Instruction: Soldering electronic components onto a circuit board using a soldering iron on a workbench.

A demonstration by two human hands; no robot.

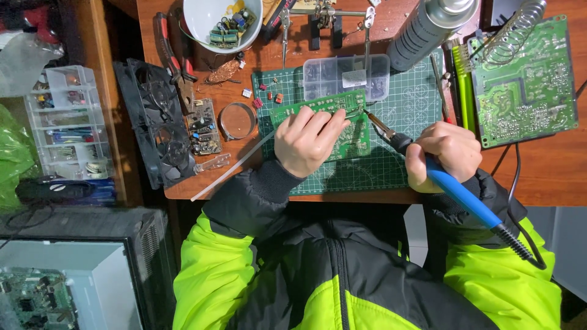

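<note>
On the cluttered wooden table [550, 171], the left hand [306, 142] pins a small green circuit board [342, 122] to the green cutting mat [403, 104] while the right hand [443, 156] grips a blue-handled soldering iron [455, 189], whose hot tip, just beside the left fingertips [341, 120], could burn them if either slips.

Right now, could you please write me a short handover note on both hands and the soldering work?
Left hand: pressing the green circuit board flat on the cutting mat, fingers pinching something thin at its top edge.
Right hand: gripping the blue-handled soldering iron, tip at the board's upper right corner.
Nearby: clear parts box, second board at right.
Done or left: joints are too small to judge.
</note>
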